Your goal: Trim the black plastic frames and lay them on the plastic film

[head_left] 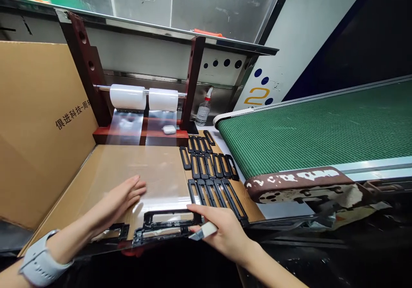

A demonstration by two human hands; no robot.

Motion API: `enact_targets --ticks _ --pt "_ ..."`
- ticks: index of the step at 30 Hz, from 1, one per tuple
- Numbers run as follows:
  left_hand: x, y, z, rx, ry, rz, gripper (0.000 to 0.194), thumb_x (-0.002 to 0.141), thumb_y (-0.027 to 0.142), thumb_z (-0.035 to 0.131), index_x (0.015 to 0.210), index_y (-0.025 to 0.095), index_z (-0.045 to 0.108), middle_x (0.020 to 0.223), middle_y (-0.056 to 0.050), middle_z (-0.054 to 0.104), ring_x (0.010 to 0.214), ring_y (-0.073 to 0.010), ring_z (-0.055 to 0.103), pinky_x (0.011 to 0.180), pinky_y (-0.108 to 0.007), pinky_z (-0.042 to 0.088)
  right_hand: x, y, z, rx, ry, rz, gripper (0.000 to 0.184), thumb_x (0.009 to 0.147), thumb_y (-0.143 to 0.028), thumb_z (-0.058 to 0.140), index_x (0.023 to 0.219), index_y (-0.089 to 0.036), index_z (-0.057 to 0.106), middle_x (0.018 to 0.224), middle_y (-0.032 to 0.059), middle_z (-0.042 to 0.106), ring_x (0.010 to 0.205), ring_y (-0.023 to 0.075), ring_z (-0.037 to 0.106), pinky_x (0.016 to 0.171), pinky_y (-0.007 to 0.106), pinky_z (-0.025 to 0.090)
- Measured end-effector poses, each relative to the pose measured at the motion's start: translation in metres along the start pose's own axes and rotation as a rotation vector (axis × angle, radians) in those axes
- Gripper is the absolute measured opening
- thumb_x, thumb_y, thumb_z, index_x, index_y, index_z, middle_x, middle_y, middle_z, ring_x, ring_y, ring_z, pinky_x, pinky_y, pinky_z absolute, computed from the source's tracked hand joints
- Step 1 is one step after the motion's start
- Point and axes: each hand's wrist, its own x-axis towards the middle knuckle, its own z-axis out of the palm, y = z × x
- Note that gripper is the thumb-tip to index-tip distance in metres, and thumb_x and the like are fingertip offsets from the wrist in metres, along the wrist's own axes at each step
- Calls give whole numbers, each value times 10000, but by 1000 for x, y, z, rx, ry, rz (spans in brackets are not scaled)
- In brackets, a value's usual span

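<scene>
Right hand (225, 232) gripping white cutter (207, 230), fingertips at end of black frame (148, 219); left hand (130, 193) spread over cardboard (112, 161); rows of frames (202, 167) rightward; two film rolls (128, 96) behind; green conveyor belt (315, 125) beyond.

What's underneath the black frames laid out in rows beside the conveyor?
Brown cardboard shows around the black frames and through several of their openings. Whatever lies directly beneath their solid bars is covered, so I can't see it.
</scene>
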Motion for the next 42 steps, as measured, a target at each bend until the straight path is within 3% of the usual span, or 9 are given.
enact_targets --ticks 7,14,17,21,25,28,31,37,42 --pt "1 2 0 36 -56 -34 527 884 415 544 1281 95 408 1316 -216 566 1137 -245 609 1041 -366 427 8 2 1 51 -54 146 375 823 -281 630 1191 -209 623 926 34 717 744 162 675 708 229 521" --pt "-19 24 -63 122 333 255 559 835 526 554 1302 243 436 1475 -70 430 1387 -193 321 1177 -334 169 35 -12 24 120 -77 115 404 790 -221 618 1194 -214 620 988 38 717 773 158 679 729 225 516" --pt "-22 14 -91 157 467 236 596 855 486 531 1364 220 372 1565 -64 257 1444 -179 162 1183 -314 71 56 -20 40 117 -98 79 451 736 -165 617 1181 -234 634 979 21 726 781 166 689 746 232 519" --pt "-27 5 -101 95 372 133 724 885 490 451 1454 138 174 1507 -160 355 1329 -208 418 1094 -317 334 85 -27 60 140 -134 97 406 761 -220 680 1165 -251 645 1053 9 715 923 195 690 801 250 518" --pt "-33 7 -99 106 213 14 610 870 512 524 1346 159 383 1269 -135 612 1086 -192 613 921 -292 465 101 -32 74 123 -178 107 404 779 -265 707 1176 -253 636 1084 8 706 970 213 680 809 275 523" --pt "-33 5 -101 138 133 -19 421 818 510 603 1079 182 565 1020 -55 704 851 -159 663 775 -272 489 105 -35 81 84 -209 114 427 758 -210 712 1175 -260 637 1083 10 707 962 217 684 795 275 526" --pt "-29 2 -105 162 98 -22 365 793 529 615 888 182 556 827 5 690 738 -140 653 646 -238 439 107 -35 90 38 -229 109 452 739 -189 717 1178 -265 639 1072 16 711 952 224 688 791 279 528" --pt "-25 5 -104 190 107 -56 323 825 492 568 910 185 516 945 -25 704 763 -143 669 557 -209 317 109 -34 105 -5 -283 104 498 722 -197 742 1200 -270 625 1053 21 717 910 212 696 796 281 524" --pt "-25 3 -106 142 52 -42 300 823 465 575 891 185 493 908 -25 698 723 -143 659 617 -244 399 113 -38 109 21 -310 118 463 746 -209 729 1194 -258 629 1055 17 716 912 209 694 784 283 519"
